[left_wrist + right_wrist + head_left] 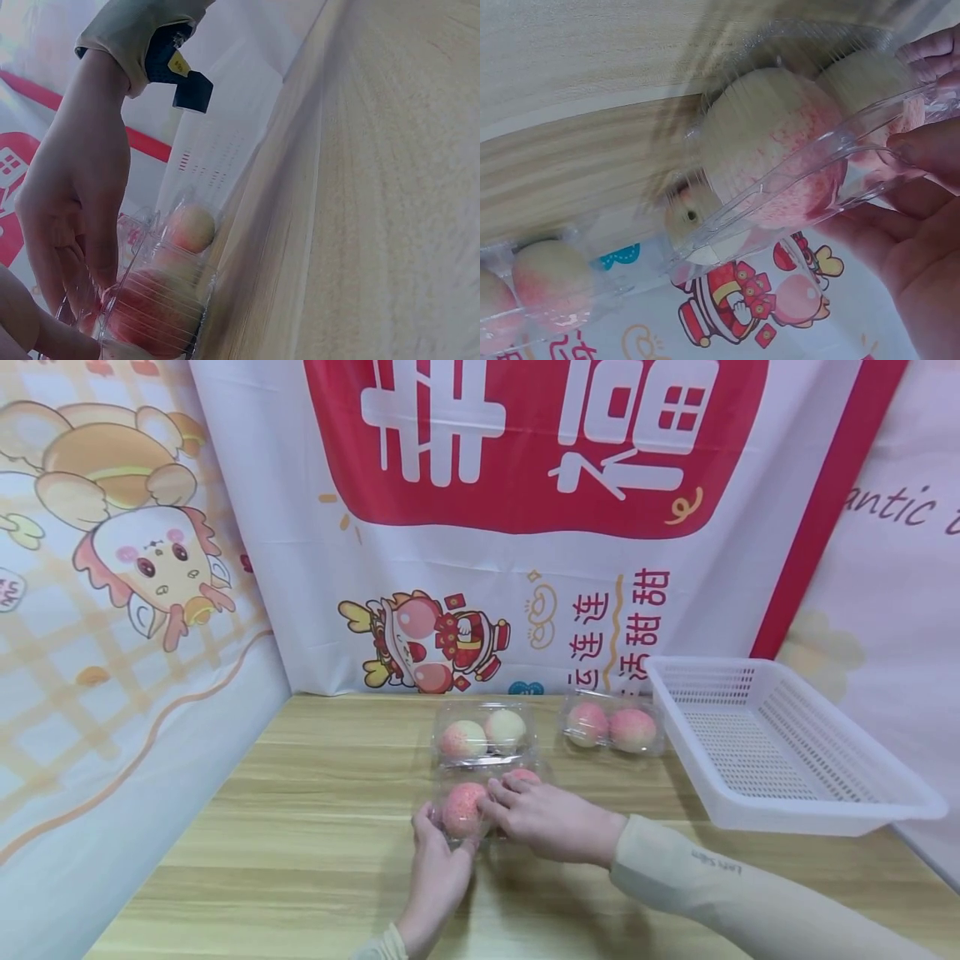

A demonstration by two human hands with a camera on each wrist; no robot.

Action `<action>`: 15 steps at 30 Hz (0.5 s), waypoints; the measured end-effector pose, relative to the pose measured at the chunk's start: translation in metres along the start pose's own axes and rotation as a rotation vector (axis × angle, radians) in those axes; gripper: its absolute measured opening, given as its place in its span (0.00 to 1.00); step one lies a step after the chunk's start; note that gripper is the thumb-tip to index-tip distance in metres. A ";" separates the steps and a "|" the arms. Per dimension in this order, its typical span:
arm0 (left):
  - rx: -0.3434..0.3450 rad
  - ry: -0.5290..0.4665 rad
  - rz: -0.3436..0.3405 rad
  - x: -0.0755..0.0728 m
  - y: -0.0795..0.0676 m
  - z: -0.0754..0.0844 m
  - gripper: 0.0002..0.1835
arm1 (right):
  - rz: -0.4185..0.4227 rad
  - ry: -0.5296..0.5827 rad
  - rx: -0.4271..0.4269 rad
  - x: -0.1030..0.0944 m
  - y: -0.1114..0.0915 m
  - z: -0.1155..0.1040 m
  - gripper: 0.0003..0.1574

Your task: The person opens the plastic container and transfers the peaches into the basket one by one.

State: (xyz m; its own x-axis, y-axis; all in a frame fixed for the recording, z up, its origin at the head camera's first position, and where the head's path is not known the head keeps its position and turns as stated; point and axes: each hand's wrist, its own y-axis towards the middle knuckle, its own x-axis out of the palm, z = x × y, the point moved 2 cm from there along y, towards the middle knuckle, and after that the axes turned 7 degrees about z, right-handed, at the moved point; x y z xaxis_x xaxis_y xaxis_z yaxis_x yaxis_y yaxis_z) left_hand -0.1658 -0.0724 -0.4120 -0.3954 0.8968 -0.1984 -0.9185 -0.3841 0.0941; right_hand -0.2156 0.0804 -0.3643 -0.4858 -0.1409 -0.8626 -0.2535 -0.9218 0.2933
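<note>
A clear plastic clamshell box (491,774) with two pink-and-cream peaches (463,810) lies at the front of a row on the wooden table. My left hand (442,864) holds its near left corner; in the right wrist view the thumb (930,150) lies over the rim with fingers beneath. From the right, my right hand (555,822) reaches over the box and partly covers the second peach. The left wrist view shows the bent fingers of the right hand (82,172) gripping the box edge. Just behind stands another clear box (483,714) with two paler peaches.
A third clear box (611,727) with two pink peaches sits at the back right. Beside it is a white perforated plastic basket (821,814). Printed cloths (315,610) hang behind and at the sides of the wooden table (300,843).
</note>
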 end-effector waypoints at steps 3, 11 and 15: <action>-0.007 0.000 0.002 0.000 0.001 0.000 0.42 | -0.004 0.088 0.036 0.000 0.000 0.003 0.25; -0.008 -0.030 -0.008 0.001 0.001 -0.001 0.41 | 0.129 0.272 0.095 0.001 -0.001 0.008 0.11; 0.010 -0.036 -0.017 0.000 0.001 -0.001 0.39 | 0.180 0.301 0.102 0.002 -0.002 0.009 0.11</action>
State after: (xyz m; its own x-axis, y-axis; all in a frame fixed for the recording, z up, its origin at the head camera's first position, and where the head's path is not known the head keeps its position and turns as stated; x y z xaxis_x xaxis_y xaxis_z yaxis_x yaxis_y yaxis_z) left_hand -0.1673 -0.0730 -0.4130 -0.3786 0.9108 -0.1646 -0.9250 -0.3663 0.1004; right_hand -0.2235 0.0853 -0.3633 -0.2658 -0.4113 -0.8719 -0.2758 -0.8342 0.4776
